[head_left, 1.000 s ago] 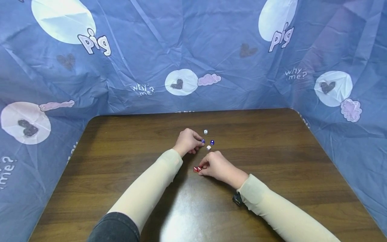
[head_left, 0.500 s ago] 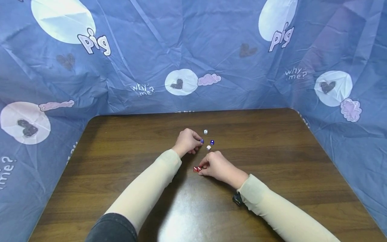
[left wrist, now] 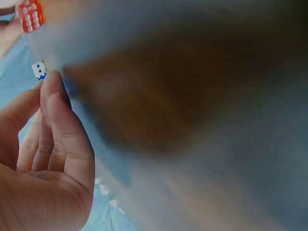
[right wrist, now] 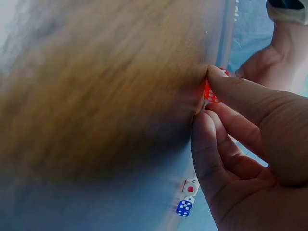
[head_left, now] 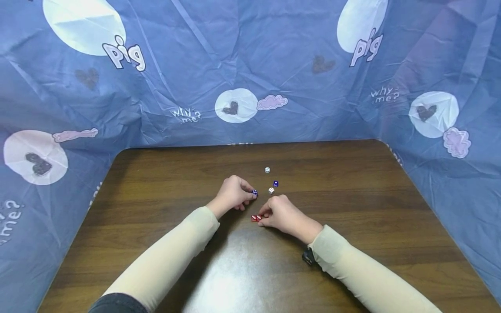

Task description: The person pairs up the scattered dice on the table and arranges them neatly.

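My left hand (head_left: 234, 192) pinches a blue die (head_left: 255, 192) between thumb and fingertips, close over the wooden table. Two red dice (head_left: 253, 218) sit side by side just nearer to me. The thumb and index finger of my right hand (head_left: 285, 216) grip the right-hand one of this pair. In the right wrist view a red die (right wrist: 211, 93) shows between those fingers. Seen from the left wrist, my left fingers hide most of the blue die, and a red die (left wrist: 32, 16) appears at the top left.
Behind the hands on the table (head_left: 336, 174) lie a white die (head_left: 271, 190), a second blue die (head_left: 275, 184) and, farther back, another white die (head_left: 267, 170). A blue printed cloth (head_left: 305, 108) hangs around the table's far and side edges.
My left hand has drawn the blue die left and nearer to me, away from the white and blue dice, toward the red pair. My right hand stays at the red dice.
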The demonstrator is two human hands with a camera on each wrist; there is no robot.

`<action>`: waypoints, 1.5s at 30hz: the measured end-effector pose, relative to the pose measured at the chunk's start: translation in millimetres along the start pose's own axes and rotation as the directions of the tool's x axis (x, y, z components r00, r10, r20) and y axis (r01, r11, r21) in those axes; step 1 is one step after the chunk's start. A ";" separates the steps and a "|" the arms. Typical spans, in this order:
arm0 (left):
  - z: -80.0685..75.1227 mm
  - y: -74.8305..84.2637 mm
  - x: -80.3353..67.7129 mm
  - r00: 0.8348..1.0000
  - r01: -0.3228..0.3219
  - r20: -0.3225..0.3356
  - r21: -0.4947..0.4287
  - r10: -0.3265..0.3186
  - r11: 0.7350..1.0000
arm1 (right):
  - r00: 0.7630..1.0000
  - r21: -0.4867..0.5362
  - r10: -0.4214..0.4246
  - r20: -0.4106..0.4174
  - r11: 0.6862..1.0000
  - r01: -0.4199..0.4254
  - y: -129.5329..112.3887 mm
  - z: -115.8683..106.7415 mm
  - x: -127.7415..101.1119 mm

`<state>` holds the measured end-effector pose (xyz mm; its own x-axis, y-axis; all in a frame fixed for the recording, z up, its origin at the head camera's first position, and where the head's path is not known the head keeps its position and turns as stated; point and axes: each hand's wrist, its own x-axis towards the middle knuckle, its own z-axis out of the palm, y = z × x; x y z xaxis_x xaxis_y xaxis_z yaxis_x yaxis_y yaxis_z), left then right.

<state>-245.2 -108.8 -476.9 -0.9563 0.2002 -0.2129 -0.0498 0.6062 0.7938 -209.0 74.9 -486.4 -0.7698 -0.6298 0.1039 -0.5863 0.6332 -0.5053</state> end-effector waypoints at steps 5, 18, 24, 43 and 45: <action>0.4 -4.4 -16.1 1.000 -0.017 0.020 0.040 0.017 0.999 | 1.000 0.013 -0.017 -0.007 1.000 0.017 -1.0 0.4 -0.7; 5.0 -8.2 -31.5 0.996 -0.091 0.020 0.165 0.088 0.982 | 1.000 0.014 0.001 0.024 1.000 -0.001 -2.4 -0.8 2.1; 7.0 -5.0 -31.3 0.996 -0.088 0.014 0.219 0.087 0.972 | 1.000 0.022 0.006 0.014 1.000 -0.006 -2.6 -0.8 1.9; 6.6 -4.3 -32.5 0.998 -0.058 0.017 0.203 0.056 0.977 | 0.994 0.094 0.108 -0.021 0.990 -0.105 13.8 -12.8 -13.1; 6.5 -4.2 -32.4 0.998 -0.053 0.022 0.196 0.050 0.979 | 0.988 0.128 0.156 -0.016 0.980 -0.152 19.8 -17.1 -15.8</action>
<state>-212.1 -112.8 -477.0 -0.9509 0.2475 -0.1857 0.0588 0.7339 0.6767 -212.7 105.1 -483.4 -0.8558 -0.5159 0.0380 -0.4249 0.6591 -0.6205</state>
